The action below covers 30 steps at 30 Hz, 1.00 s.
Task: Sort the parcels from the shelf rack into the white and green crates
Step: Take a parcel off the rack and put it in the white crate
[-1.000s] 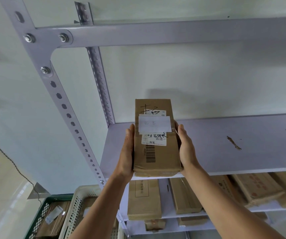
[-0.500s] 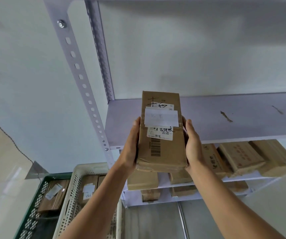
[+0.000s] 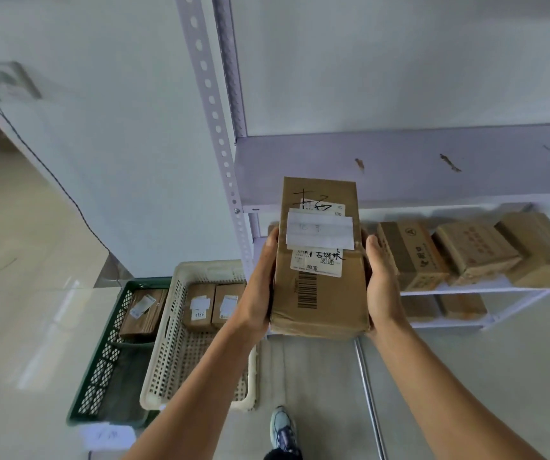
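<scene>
Two crates stand side by side on the floor, left of the shelf rack (image 3: 213, 111). The green crate (image 3: 101, 360) is the left one and holds a single brown parcel (image 3: 144, 313) with a white label, lying at its far end. The white crate (image 3: 167, 360) touches it on the right and holds two small cardboard parcels (image 3: 198, 307), labelled, side by side at the far end.

In front of the rack, above the floor, a long cardboard parcel (image 3: 333, 300) is carried flat with its label and barcode facing up. The left grip (image 3: 257, 290) clasps its left edge and the right grip (image 3: 383, 287) its right edge, fingers curled underneath.

The rack's grey shelf board (image 3: 399, 167) behind the carried parcel is scuffed. On the shelf below it, to the right, three printed cartons (image 3: 476, 250) lie in a row, and more boxes (image 3: 459, 305) sit on the lowest shelf, partly hidden.

The floor (image 3: 466, 376) is pale and glossy, the wall (image 3: 117, 127) plain white with a thin dark cable (image 3: 51, 174) running down it. A shoe (image 3: 281, 426) shows near the bottom edge, and what looks like a paper slip (image 3: 107, 436) lies by the near end of the green crate.
</scene>
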### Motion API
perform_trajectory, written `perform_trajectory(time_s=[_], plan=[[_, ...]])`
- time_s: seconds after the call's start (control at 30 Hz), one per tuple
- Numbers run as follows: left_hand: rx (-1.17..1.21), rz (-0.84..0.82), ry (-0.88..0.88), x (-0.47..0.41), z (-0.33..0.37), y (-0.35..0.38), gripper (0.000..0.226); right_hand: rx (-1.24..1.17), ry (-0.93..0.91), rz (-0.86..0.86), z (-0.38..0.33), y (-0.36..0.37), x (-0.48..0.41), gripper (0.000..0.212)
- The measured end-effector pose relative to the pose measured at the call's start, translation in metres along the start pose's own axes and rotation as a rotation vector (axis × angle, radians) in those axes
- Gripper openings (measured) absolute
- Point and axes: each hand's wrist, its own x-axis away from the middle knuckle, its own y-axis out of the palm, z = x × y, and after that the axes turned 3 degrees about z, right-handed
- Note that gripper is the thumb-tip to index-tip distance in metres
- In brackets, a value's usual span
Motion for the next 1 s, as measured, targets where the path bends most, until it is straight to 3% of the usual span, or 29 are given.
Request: perform_trajectory(time_s=[0.17,0.4,0.5,0.63,0.8,1.0], plan=[[0.025,0.109,-0.062,0.046,-0.02,-0.031,0.06,0.015,0.045,-0.069,0.026,0.017,0.04,0.069],[0.045,0.198,-0.124,0.093,-0.044,-0.103,0.061,0.108,0.094,-0.133,0.083,0.064,0.073,0.066],[0.074,0.271,-0.143,0.1,-0.048,-0.146,0.059,0.109,0.136,-0.133,0.112,0.1,0.078,0.054],[0.091,0.304,-0.201,0.095,-0.056,-0.216,0.058,0.135,0.211,-0.135,0.154,0.158,0.075,0.057],[0.067,0.282,-0.368,0.068,-0.084,-0.32,0.065,0.096,0.395,-0.074,0.231,0.228,0.06,0.043],[-0.057,0.291,-0.537,0.028,-0.127,-0.424,0.06,0.063,0.585,-0.035,0.337,0.282,0.03,0.055]])
